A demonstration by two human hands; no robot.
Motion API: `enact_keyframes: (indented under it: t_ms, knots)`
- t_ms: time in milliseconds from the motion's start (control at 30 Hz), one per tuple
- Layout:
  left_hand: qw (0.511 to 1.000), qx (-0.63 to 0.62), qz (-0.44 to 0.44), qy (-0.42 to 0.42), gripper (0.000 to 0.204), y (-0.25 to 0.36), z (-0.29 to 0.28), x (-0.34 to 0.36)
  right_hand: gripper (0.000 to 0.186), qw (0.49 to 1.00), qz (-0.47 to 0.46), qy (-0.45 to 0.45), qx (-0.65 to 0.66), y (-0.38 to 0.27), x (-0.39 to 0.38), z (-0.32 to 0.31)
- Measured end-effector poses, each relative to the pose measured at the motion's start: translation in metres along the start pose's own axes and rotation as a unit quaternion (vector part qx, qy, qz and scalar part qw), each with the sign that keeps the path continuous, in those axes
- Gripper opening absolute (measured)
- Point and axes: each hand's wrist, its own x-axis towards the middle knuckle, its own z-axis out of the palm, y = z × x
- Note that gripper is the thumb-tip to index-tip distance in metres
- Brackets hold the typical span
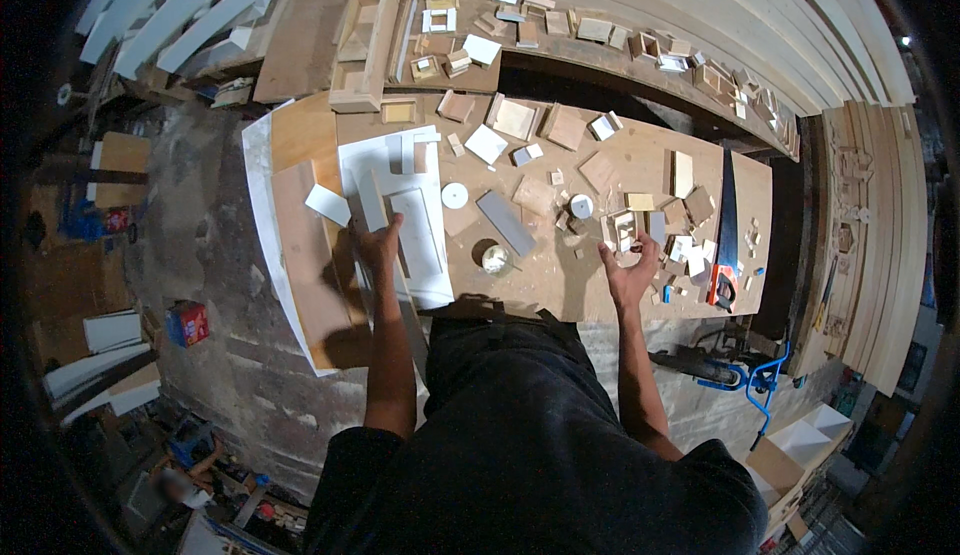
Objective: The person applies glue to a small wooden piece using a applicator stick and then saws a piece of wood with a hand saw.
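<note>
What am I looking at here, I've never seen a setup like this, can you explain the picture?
There's no machine: these are a person's own bare hands. A wide, curved-lens camera on their head looks down, so straight edges bend and the dark shirt fills the bottom. On the workbench lie many small wooden and white pieces, a white disc and a handsaw. The left hand holds a long pale strip above a white panel. The right hand has its fingers at a small wooden frame; whether they grip it is unclear.
</note>
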Motion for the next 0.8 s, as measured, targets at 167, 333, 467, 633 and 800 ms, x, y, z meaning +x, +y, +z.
enact_keyframes:
  t_ms: [167, 333, 467, 633, 800]
  knots:
    - [0.998, 0.045, -0.029, 0.042, 0.088, 0.013, -0.007, -0.007, 0.061, 1.0, -0.015, -0.003, 0.012, 0.002, 0.0, 0.006]
    - [0.991, 0.112, -0.071, 0.006, 0.113, 0.025, -0.013, -0.008, 0.061, 1.0, -0.022, -0.007, 0.01, -0.001, 0.001, 0.006]
    - [0.996, 0.069, -0.055, -0.016, 0.105, 0.011, -0.017, 0.0, 0.061, 1.0, -0.027, -0.008, 0.008, -0.004, 0.0, 0.006]
    - [0.994, 0.094, -0.057, 0.007, 0.078, 0.024, -0.031, -0.003, 0.064, 0.999, -0.023, -0.015, 0.019, -0.006, -0.002, 0.005]
    - [0.988, 0.114, -0.105, -0.019, 0.058, 0.018, -0.051, 0.001, 0.065, 0.998, -0.029, -0.027, 0.045, -0.009, -0.003, 0.01]
